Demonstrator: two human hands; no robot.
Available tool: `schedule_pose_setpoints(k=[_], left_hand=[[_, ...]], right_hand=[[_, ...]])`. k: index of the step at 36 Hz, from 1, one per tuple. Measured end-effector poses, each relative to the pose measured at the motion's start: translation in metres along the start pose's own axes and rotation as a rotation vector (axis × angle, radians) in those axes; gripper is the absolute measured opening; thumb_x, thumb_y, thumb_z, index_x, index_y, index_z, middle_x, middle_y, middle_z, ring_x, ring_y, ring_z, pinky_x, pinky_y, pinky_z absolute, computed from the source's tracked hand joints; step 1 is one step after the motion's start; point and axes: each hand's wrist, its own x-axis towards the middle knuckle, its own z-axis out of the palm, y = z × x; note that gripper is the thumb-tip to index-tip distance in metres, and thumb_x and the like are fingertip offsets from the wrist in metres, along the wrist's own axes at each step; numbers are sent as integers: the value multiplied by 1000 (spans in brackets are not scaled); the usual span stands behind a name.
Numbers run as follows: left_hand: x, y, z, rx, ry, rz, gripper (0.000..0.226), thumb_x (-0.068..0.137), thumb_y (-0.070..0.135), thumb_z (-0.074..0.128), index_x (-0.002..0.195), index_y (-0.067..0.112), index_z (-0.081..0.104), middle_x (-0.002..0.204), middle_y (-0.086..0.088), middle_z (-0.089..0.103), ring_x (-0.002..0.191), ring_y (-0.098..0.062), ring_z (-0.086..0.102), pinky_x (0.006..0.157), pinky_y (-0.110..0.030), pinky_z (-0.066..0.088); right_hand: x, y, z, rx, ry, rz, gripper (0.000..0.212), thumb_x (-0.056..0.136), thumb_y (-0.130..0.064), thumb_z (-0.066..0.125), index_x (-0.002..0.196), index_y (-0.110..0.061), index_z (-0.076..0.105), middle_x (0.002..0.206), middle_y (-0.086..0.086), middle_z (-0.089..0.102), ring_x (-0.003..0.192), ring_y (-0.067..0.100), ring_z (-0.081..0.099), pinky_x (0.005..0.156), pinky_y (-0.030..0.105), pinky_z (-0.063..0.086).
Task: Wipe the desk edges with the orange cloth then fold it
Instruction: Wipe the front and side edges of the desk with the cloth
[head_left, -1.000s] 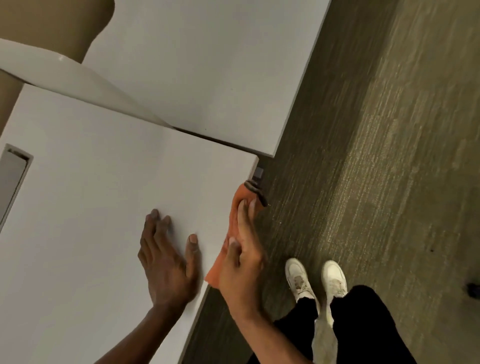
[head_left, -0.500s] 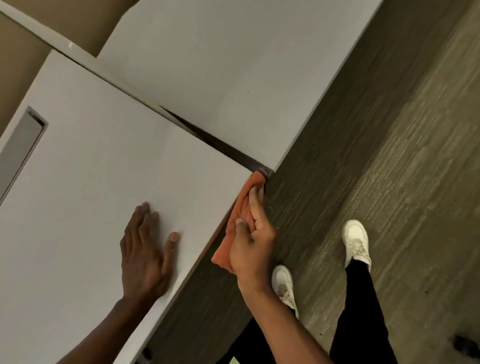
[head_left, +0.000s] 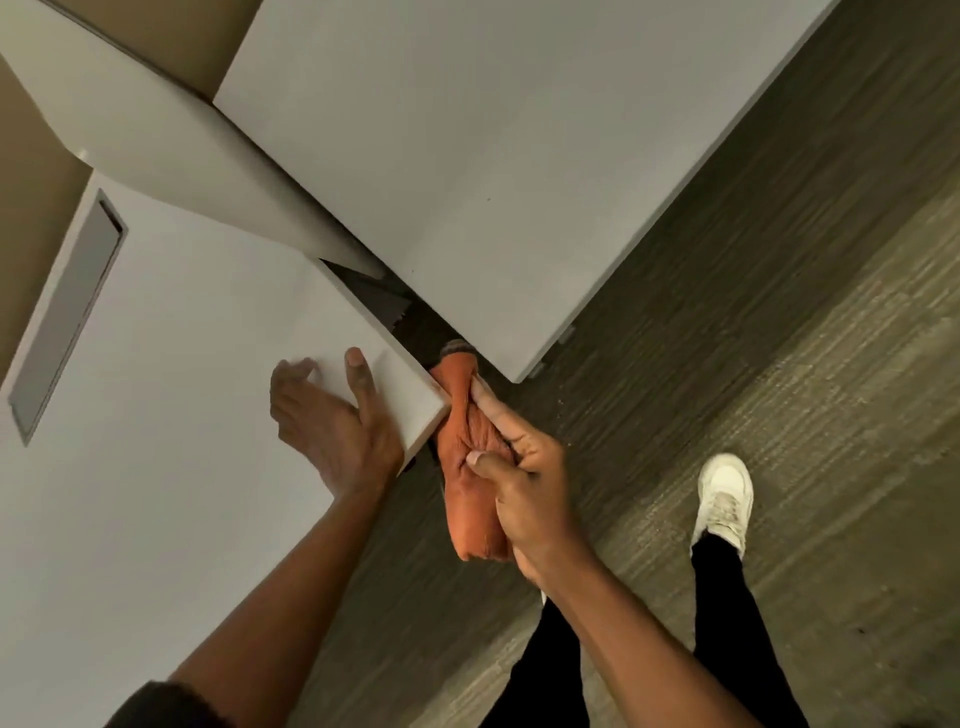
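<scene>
The orange cloth (head_left: 470, 462) is bunched in my right hand (head_left: 524, 483), which presses it against the side edge of the white desk (head_left: 171, 415) right at its near corner. The cloth's upper end reaches into the dark gap between this desk and the neighbouring one. My index finger lies stretched along the cloth. My left hand (head_left: 332, 421) rests flat on the desktop just inside that corner, fingers spread, thumb close to the edge.
A second white desk (head_left: 493, 156) stands beyond the narrow gap, and a white divider panel (head_left: 171, 140) slants between them. A grey cable slot (head_left: 67, 317) is cut into the near desk. My legs and a white shoe (head_left: 724, 493) are on the carpet.
My right hand slid the cloth along the desk edge up to the corner and into the gap. My left hand moved toward the corner. My view and feet have shifted.
</scene>
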Motion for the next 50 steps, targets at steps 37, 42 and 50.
schedule_pose_setpoints(k=[37, 42, 50], left_hand=[[-2, -1, 0, 52, -55, -21, 71, 102, 67, 47, 153, 18, 39, 167, -8, 39, 154, -29, 40, 129, -55, 29], [-2, 3, -4, 40, -50, -32, 75, 101, 69, 44, 154, 15, 41, 168, -7, 39, 155, -29, 39, 130, -51, 27], [-4, -2, -2, 41, -62, -19, 68, 104, 63, 49, 154, 18, 40, 169, -6, 37, 157, -27, 36, 131, -51, 26]], right_hand=[[-3, -44, -28, -561, -312, 94, 83, 98, 8, 47, 145, -60, 37, 160, -22, 45, 143, 0, 49, 119, 21, 40], [-4, -43, 2, -518, -45, 160, 70, 101, 3, 52, 154, -43, 44, 160, -13, 48, 140, 8, 52, 113, 23, 42], [35, -67, -15, -206, 98, 152, 65, 93, 10, 57, 140, -34, 65, 148, -13, 63, 135, 9, 60, 116, 47, 49]])
